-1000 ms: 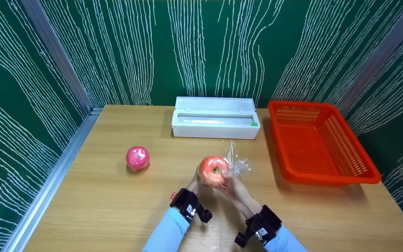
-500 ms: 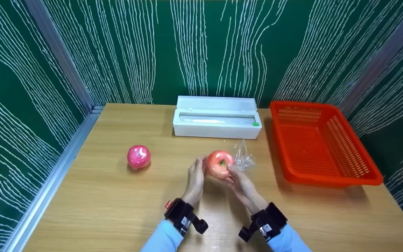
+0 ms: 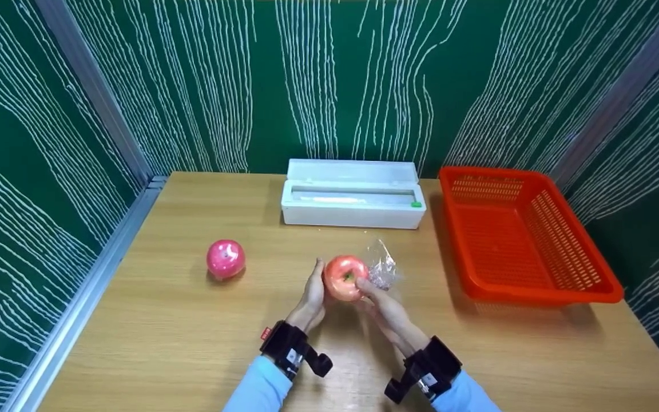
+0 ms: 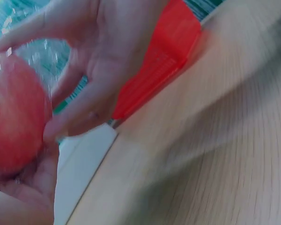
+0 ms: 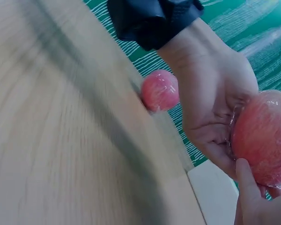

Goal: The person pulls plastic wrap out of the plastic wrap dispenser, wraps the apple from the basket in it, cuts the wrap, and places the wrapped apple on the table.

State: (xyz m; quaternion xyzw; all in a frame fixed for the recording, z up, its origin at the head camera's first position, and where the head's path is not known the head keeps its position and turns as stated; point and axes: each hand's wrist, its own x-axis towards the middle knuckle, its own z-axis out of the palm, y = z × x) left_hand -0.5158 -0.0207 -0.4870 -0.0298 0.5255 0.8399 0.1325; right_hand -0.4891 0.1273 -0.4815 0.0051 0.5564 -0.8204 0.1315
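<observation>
A red apple (image 3: pixel 338 286) in clear plastic wrap is held above the table between both hands. My right hand (image 3: pixel 389 313) grips its right side, thumb on top near the stem. Against the apple's left side rests my left hand (image 3: pixel 308 300), palm inward and thumb extended; its other fingers are mostly hidden. Loose, crumpled plastic wrap (image 3: pixel 384 268) trails from the apple's far right side. In the right wrist view, the film lies tight and shiny over the apple (image 5: pixel 267 136). A pink, round, glossy fruit (image 3: pixel 226 260) sits apart on the table to the left.
At the back of the wooden table (image 3: pixel 152 332) stands a white cling film dispenser (image 3: pixel 352 216), its lid raised and a green slider at its right end. A red plastic basket (image 3: pixel 492 243) occupies the right side. Green, white-streaked panels enclose the back and sides.
The apple shifted right and away, then came back left and nearer. My left hand drew out from behind it to its left side. The trailing film has swung left with the apple.
</observation>
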